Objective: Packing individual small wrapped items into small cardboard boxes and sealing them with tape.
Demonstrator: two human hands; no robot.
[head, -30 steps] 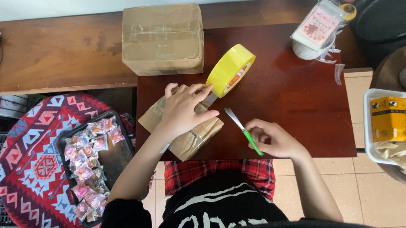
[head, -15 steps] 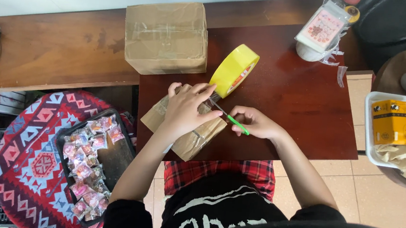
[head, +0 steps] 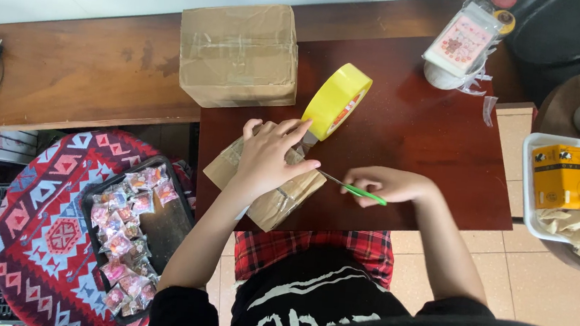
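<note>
Head view: left hand (head: pixel 269 156) lies flat with fingers spread on small brown paper-wrapped taped parcel (head: pixel 270 191), which sits at near edge of dark red-brown wooden table (head: pixel 430 161). Right hand (head: pixel 387 185) has fingers curled around green-handled cutter (head: pixel 351 187), blade tip pointing at parcel's right end, at or just beside it. Yellow tape roll (head: pixel 337 101) stands on edge, touching the parcel's far side, tape strip apparently running down to it. Larger taped cardboard box (head: pixel 238 53) behind. Tray of pink wrapped sweets (head: pixel 126 232) on patterned red stool, left. Judgement: press parcel firmly, keep tape taut, cut away from fingertips.
</note>
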